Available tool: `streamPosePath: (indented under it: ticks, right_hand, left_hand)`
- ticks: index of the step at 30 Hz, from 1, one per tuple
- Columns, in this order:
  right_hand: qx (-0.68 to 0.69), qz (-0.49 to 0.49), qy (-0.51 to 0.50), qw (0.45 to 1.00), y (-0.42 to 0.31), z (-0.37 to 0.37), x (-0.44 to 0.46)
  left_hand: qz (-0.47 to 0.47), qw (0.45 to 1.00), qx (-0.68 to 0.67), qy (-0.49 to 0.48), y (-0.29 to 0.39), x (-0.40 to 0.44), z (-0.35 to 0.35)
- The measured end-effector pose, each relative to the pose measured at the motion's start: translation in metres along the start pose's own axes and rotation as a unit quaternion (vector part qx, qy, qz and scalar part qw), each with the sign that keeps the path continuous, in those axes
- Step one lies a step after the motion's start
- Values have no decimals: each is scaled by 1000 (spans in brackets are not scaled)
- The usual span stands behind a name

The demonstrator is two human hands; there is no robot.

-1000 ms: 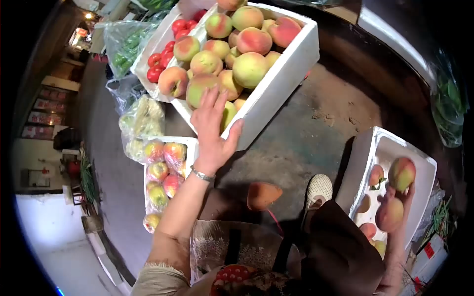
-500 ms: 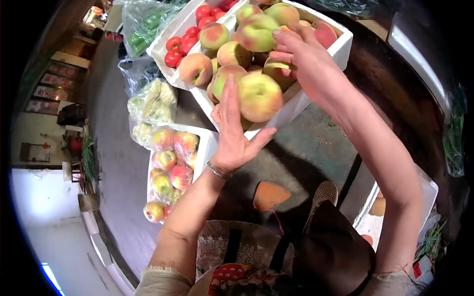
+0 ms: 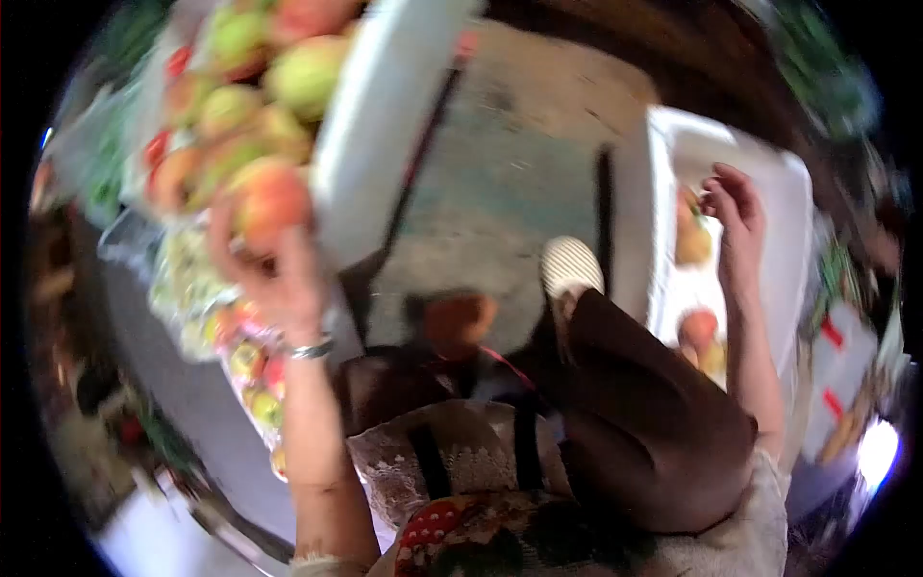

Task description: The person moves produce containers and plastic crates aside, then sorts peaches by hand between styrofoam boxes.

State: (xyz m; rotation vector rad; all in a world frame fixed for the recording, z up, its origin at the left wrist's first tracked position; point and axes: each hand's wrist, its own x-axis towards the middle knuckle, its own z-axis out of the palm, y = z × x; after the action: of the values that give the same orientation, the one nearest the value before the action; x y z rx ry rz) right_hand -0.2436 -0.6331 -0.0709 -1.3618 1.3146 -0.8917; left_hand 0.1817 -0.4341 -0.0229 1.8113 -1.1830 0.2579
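Observation:
My left hand (image 3: 279, 279), with a bracelet at its wrist, cups a red-and-yellow peach (image 3: 272, 200) at the near end of a white foam box (image 3: 370, 125) heaped with peaches. Motion blurs these fingers, but they curve round the fruit's lower side. Over at the right, my right hand (image 3: 738, 221) hangs above a second white foam box (image 3: 784, 183). Its fingers are loosely bent and apart, and nothing shows in them. Beside that hand lie a yellowish peach (image 3: 692, 242) and, lower down, a reddish peach (image 3: 699, 329) inside this box.
Bagged pale vegetables (image 3: 187, 279) and a tray of wrapped apples (image 3: 252, 370) lie at left. Red tomatoes (image 3: 157, 149) show beyond the peaches. Between the boxes are the floor, my shoe (image 3: 571, 266) and an orange object (image 3: 461, 317). Green vegetables (image 3: 832, 274) stand at far right.
The view has swung right. My right hand has left the peach heap and moved over to the right-hand box. My left hand stays at the near peach, its fingers now more curved round it.

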Motion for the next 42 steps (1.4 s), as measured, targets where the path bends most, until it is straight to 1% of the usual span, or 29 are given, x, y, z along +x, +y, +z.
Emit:
streamPosePath:
  ticks: [1, 2, 3, 4, 5, 6, 7, 8, 9, 11, 12, 15, 17, 18, 19, 21, 22, 23, 25, 26, 27, 28, 29, 31, 34, 36, 37, 39, 42]
  right_hand:
    - [-24, 46, 31, 998, 20, -27, -19]
    - [-72, 108, 25, 991, 44, -51, -40]
    - [-112, 170, 17, 979, 62, -73, -65]
    - [-141, 251, 5, 958, 69, -88, -91]
    - [-162, 330, -11, 930, 75, -99, -114]
    - [-215, 301, -46, 928, 91, -111, -138]
    - [-264, 268, -86, 922, 112, -119, -163]
    - [-333, 187, -88, 920, 132, -126, -186]
    - [-370, 218, -114, 896, 106, -115, -190]
    - [-444, 168, -130, 871, 101, -102, -204]
    - [-464, 203, -145, 850, 103, -97, -211]
    - [-444, 200, -141, 862, 103, -92, -219]
    - [-432, 200, -144, 868, 107, -95, -217]
    - [-445, 197, -182, 854, 106, -95, -215]
    - [-459, 193, -222, 838, 106, -95, -212]
    - [-553, 53, -231, 798, 114, -81, -228]
    - [-537, 33, -235, 809, 118, -74, -234]
    - [-536, 30, -237, 809, 124, -72, -234]
    - [-499, 123, -312, 799, 136, -66, -222]
    - [-487, 111, -322, 804, 142, -66, -221]
    - [-492, 108, -347, 791, 156, -70, -218]
    - [-556, 112, -388, 726, 137, -65, -204]
    - [-565, 99, -393, 718, 136, -65, -196]
    - [-558, 91, -396, 724, 135, -66, -191]
    - [-551, 99, -391, 731, 144, -72, -185]
    - [-545, 119, -385, 735, 145, -75, -184]
    - [-541, 129, -379, 739, 145, -77, -183]
    - [-534, 150, -371, 745, 144, -82, -185]
    - [-516, 187, -356, 757, 143, -87, -187]
  left_hand:
    - [-2, 999, -10, 30, -1, -2, 4]
    - [6, 998, -36, 50, 4, 0, 6]
    - [-45, 995, -44, 73, 9, 0, 7]
    - [-48, 993, -27, 100, 9, 1, 7]
    - [-57, 994, -22, 88, 13, 1, 2]
    - [-35, 993, -70, 88, 0, 3, -1]
    - [-40, 991, -85, 95, 0, 3, -3]
    - [-77, 986, -106, 105, 12, 1, -1]
    - [-57, 992, -72, 82, 5, 1, -8]
    - [-93, 992, -67, 58, 11, -3, -18]
    - [-86, 992, -78, 54, -1, -5, -26]
    - [-81, 992, -89, 37, -22, -12, -45]
    - [-102, 993, -63, 4, -32, -11, -52]
    - [-62, 995, -72, -11, -35, -14, -53]
    - [-63, 996, -69, -8, -24, -14, -51]
    - [-53, 997, -23, -41, 3, -20, -46]
    - [-66, 997, -5, -45, 5, -22, -45]
    - [-67, 997, -2, -43, 9, -24, -43]
    - [-88, 995, 17, -50, 16, -26, -44]
    - [-99, 993, 49, -45, 11, -24, -45]
    - [-94, 991, 71, -59, 7, -23, -50]
    - [-93, 992, 62, -56, 5, -21, -51]
    - [-112, 990, 69, -46, 4, -19, -53]
    - [-62, 996, 32, -55, 7, -9, -50]
    - [-151, 986, -70, -2, 10, 6, -45]
    - [-200, 976, -86, 21, 1, 15, -44]
    - [-191, 979, -61, 29, -1, 18, -43]
    - [-181, 977, -110, 26, -11, 22, -40]
    - [-193, 962, -174, 86, -27, 25, -26]
